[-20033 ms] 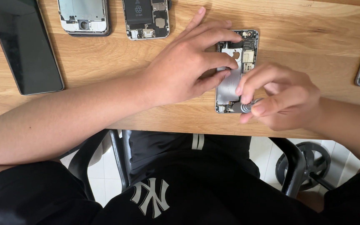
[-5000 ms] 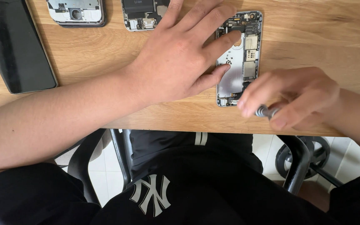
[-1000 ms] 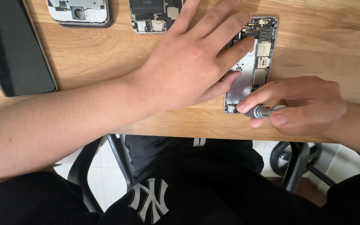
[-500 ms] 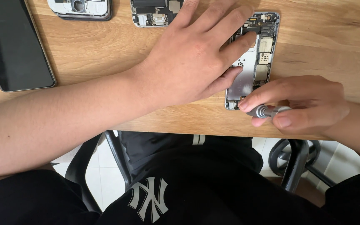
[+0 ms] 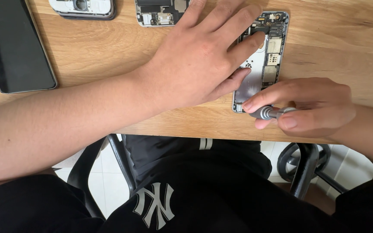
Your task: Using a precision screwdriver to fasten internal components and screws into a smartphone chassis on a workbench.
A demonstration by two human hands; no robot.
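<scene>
Wooden tabletop point(image 5: 109, 56) carries everything we work on, and the opened phone point(image 5: 266, 64) lies near its front edge, circuit side up. Our left hand point(image 5: 199, 64) lies spread and flat across the phone, fingers pressing its frame — that keeps it from sliding. Our right hand point(image 5: 311, 108) pinches a small grey screwdriver point(image 5: 269, 113) between thumb and fingertips, tip at the phone's near end, held low for fine turning. 2 other opened phones point(image 5: 160, 11) sit along the far edge, and a dark tablet point(image 5: 14, 47) lies off to the left — out of the way.
</scene>
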